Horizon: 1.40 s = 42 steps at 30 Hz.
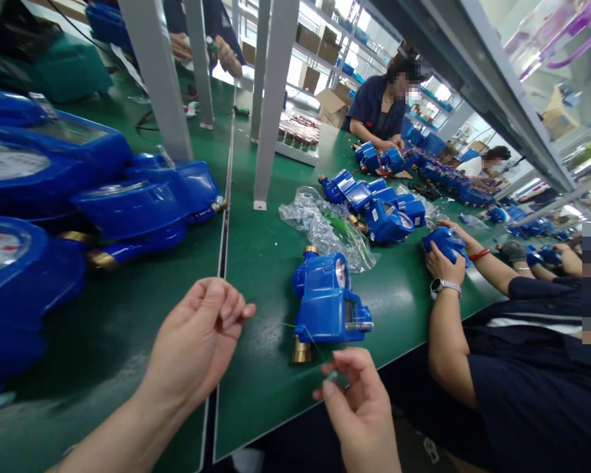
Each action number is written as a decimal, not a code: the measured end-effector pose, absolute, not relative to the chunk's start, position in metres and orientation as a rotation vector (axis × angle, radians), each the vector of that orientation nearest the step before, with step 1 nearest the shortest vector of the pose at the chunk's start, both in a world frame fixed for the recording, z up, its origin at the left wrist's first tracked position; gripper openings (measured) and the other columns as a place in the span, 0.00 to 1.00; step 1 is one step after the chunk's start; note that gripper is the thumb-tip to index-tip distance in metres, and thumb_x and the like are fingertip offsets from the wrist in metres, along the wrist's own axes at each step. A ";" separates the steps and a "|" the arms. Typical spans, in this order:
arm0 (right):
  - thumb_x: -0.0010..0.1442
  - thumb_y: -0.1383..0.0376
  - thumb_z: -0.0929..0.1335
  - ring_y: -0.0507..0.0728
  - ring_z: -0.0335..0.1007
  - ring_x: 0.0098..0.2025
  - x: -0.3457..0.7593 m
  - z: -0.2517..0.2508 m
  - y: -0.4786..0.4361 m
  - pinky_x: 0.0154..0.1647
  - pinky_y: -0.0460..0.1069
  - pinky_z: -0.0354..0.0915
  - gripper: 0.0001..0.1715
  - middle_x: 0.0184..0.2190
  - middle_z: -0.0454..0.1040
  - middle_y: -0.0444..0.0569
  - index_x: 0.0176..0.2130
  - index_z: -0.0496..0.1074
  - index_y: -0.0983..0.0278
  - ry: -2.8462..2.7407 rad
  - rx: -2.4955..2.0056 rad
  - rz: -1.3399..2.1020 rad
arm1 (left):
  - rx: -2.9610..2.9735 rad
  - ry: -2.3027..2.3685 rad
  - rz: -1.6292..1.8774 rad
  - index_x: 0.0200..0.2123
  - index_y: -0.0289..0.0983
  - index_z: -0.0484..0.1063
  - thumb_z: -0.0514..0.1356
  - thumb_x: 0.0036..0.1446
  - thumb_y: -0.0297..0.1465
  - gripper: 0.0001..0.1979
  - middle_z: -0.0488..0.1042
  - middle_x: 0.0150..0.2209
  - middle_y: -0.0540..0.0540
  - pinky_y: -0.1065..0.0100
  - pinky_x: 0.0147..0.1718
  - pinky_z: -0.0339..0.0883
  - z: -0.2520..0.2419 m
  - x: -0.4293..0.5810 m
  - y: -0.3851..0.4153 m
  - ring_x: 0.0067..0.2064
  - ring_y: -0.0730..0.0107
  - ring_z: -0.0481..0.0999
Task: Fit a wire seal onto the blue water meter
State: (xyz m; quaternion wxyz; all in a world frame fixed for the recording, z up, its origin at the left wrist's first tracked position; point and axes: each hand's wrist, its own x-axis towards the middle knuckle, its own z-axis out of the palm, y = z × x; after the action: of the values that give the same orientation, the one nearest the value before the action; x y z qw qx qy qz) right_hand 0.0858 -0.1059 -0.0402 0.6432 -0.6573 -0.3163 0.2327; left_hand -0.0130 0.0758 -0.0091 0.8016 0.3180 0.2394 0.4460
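Low in the centre, the left hand (197,338) has its fingers (236,309) closed in a pinch on a thin green wire (317,347) (so fine it nearly vanishes against the counter (266,394)). The wire runs right, past a blue meter (328,305) standing mid-frame near the counter's edge. The right hand (362,410), bottom centre with its wrist cut off, pinches the wire's other end; a small pale piece (331,376) at its fingertips is too blurred to name. At far left, other meters (103,197) are blurred and cropped.
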 end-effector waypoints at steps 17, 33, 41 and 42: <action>0.52 0.63 0.72 0.51 0.74 0.32 0.076 -0.014 -0.103 0.30 0.43 0.68 0.08 0.33 0.76 0.46 0.35 0.74 0.61 -0.270 -0.920 0.760 | 2.042 0.166 0.538 0.48 0.44 0.55 0.52 0.59 0.25 0.16 0.70 0.30 0.53 0.74 0.35 0.65 -0.002 -0.024 0.021 0.31 0.73 0.72; 0.52 0.61 0.72 0.52 0.73 0.31 0.078 -0.020 -0.103 0.31 0.46 0.69 0.09 0.32 0.76 0.47 0.36 0.75 0.61 -0.298 -0.972 0.788 | 2.017 0.230 0.535 0.48 0.44 0.50 0.52 0.60 0.25 0.16 0.64 0.26 0.57 0.76 0.31 0.64 -0.002 -0.021 0.026 0.27 0.77 0.69; 0.54 0.63 0.71 0.51 0.74 0.32 0.079 -0.020 -0.105 0.33 0.45 0.69 0.08 0.34 0.76 0.47 0.37 0.75 0.60 -0.333 -0.931 0.823 | 2.035 0.222 0.556 0.48 0.44 0.50 0.52 0.60 0.26 0.16 0.63 0.27 0.56 0.76 0.29 0.63 -0.004 -0.021 0.026 0.26 0.77 0.68; 0.54 0.63 0.71 0.51 0.74 0.32 0.079 -0.020 -0.105 0.33 0.45 0.69 0.08 0.34 0.76 0.47 0.37 0.75 0.60 -0.331 -0.932 0.820 | 2.036 0.212 0.545 0.48 0.43 0.49 0.52 0.60 0.26 0.16 0.63 0.26 0.56 0.76 0.29 0.63 -0.004 -0.021 0.026 0.26 0.77 0.68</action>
State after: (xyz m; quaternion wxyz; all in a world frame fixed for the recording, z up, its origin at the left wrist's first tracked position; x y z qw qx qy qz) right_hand 0.0785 -0.1051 -0.0201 0.8007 -0.4346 -0.1543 0.3824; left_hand -0.0211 0.0259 -0.0036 0.4894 0.8381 0.0873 0.2244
